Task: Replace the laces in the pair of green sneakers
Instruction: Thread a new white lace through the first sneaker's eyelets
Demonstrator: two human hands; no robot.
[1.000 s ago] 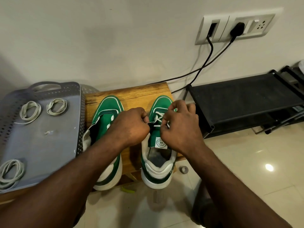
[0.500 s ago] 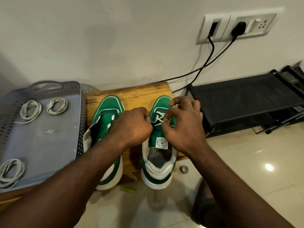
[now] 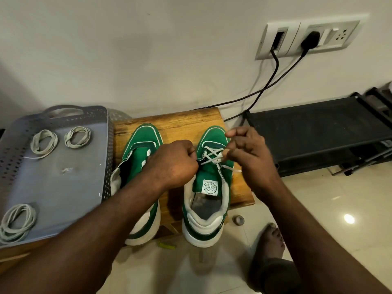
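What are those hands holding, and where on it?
The right hand pinches the lace beside the laced sneaker's eyelets. The left hand is curled there too; its hold is hidden.

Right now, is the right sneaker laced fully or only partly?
Partly. The white lace crosses only near the toe of the right sneaker; the tongue by its label is bare.

A pale plastered wall [image 3: 148,49] rises behind the low wooden stool [image 3: 180,122]. Up and right of the stool sits a white socket plate [image 3: 307,39], with two black cables [image 3: 273,79] trailing down. A black mesh rack [image 3: 314,128] stands right of the stool on glossy cream floor tiles [image 3: 328,209].
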